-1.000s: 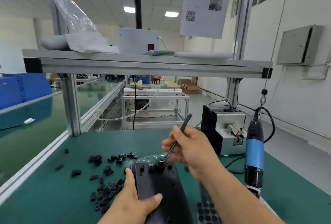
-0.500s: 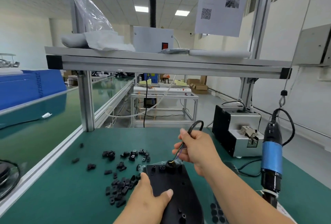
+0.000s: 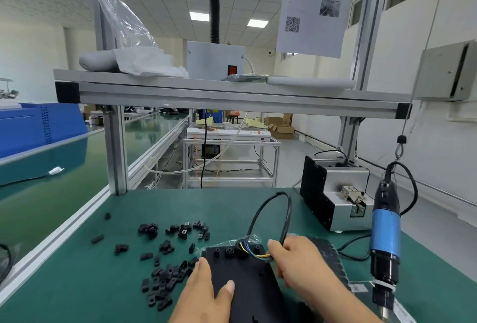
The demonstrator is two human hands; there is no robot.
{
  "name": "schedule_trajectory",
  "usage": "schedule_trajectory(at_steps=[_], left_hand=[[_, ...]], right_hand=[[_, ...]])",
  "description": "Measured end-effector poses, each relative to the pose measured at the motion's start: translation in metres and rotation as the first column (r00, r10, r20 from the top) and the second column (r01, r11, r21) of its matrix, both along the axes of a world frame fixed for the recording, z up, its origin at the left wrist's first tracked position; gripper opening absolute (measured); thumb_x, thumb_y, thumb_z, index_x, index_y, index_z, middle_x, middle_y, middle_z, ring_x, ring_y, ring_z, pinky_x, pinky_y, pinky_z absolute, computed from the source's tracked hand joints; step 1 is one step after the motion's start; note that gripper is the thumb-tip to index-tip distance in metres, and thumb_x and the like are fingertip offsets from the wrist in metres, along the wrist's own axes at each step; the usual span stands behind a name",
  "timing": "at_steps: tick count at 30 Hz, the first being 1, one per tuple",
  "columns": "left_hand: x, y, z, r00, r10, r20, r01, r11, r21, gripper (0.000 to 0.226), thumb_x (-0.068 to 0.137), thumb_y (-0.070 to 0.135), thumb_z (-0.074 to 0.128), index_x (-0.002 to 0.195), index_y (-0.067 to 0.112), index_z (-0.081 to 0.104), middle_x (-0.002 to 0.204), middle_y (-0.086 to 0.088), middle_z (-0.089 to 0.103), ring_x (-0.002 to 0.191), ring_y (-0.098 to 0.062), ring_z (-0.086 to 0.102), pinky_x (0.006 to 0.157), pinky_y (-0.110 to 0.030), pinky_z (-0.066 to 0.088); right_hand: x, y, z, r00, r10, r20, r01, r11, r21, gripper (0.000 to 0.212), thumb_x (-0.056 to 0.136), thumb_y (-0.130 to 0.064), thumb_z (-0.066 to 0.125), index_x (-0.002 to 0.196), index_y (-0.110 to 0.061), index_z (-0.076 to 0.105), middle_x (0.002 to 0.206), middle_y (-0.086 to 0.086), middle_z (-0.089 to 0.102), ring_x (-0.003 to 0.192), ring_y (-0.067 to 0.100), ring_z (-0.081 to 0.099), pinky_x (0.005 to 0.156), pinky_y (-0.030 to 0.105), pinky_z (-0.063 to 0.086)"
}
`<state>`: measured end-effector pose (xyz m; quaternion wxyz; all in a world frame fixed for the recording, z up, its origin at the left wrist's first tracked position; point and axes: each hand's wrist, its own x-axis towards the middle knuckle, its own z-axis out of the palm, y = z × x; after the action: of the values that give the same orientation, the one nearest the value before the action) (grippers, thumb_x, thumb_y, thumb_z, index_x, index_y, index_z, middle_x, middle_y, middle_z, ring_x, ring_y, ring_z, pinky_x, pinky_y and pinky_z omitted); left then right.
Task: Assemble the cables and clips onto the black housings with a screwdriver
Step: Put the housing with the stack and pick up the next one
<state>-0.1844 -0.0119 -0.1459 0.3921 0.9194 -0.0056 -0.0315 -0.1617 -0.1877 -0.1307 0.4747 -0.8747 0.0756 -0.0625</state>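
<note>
A black housing (image 3: 247,279) lies flat on the green mat near the front edge. My left hand (image 3: 206,294) grips its left side, thumb on top. A black cable (image 3: 273,214) arches up from a hole at the housing's far end, where yellow, blue and green wires fan out. My right hand (image 3: 296,258) pinches the cable's free end and the wires just right of that hole. Several small black clips (image 3: 165,271) lie scattered left of the housing. A blue electric screwdriver (image 3: 385,240) hangs on a cord at the right, untouched.
A grey screw feeder box (image 3: 338,199) stands at the back right of the green mat (image 3: 77,284). A black tray (image 3: 327,255) lies under my right wrist. An aluminium shelf (image 3: 227,95) spans overhead. A conveyor belt (image 3: 51,193) runs along the left.
My right hand has come down from above the housing to its far right corner, bending the cable into a tall loop. The left hand stays on the housing.
</note>
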Motion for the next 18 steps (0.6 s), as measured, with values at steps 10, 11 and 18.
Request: schedule_trajectory(at_steps=[10,11,18], left_hand=[[0.002,0.002,0.007,0.999,-0.029,0.032,0.026,0.994,0.104,0.072,0.1,0.046,0.035,0.153,0.016,-0.005,0.161,0.001,-0.004,0.148,-0.012,0.006,0.115,-0.022,0.013],[0.0,0.004,0.009,0.998,-0.03,0.053,0.024,0.994,0.108,0.07,0.1,0.045,0.034,0.153,0.017,-0.004,0.161,0.002,-0.005,0.148,-0.011,0.006,0.115,-0.022,0.012],[-0.015,0.005,0.02,0.979,-0.062,0.192,0.045,0.995,0.092,0.07,0.101,0.041,0.036,0.151,0.026,-0.01,0.159,0.011,-0.016,0.147,-0.004,0.0,0.113,-0.018,0.013]], right_hand=[[0.002,-0.014,-0.003,0.99,-0.004,-0.138,-0.06,0.887,-0.457,0.065,0.091,-0.07,0.019,0.056,-0.019,0.039,0.061,-0.004,0.038,0.061,0.015,0.042,0.073,0.035,0.042],[0.0,-0.017,-0.001,0.985,0.018,-0.172,-0.099,0.874,-0.476,0.064,0.091,-0.068,0.017,0.063,-0.021,0.049,0.064,-0.004,0.039,0.062,0.013,0.042,0.073,0.034,0.042],[-0.018,-0.042,0.032,0.966,0.131,-0.221,-0.219,0.871,-0.44,0.072,0.082,-0.079,0.036,0.048,-0.016,0.027,0.046,-0.006,0.026,0.041,0.011,0.027,0.052,0.029,0.025]])
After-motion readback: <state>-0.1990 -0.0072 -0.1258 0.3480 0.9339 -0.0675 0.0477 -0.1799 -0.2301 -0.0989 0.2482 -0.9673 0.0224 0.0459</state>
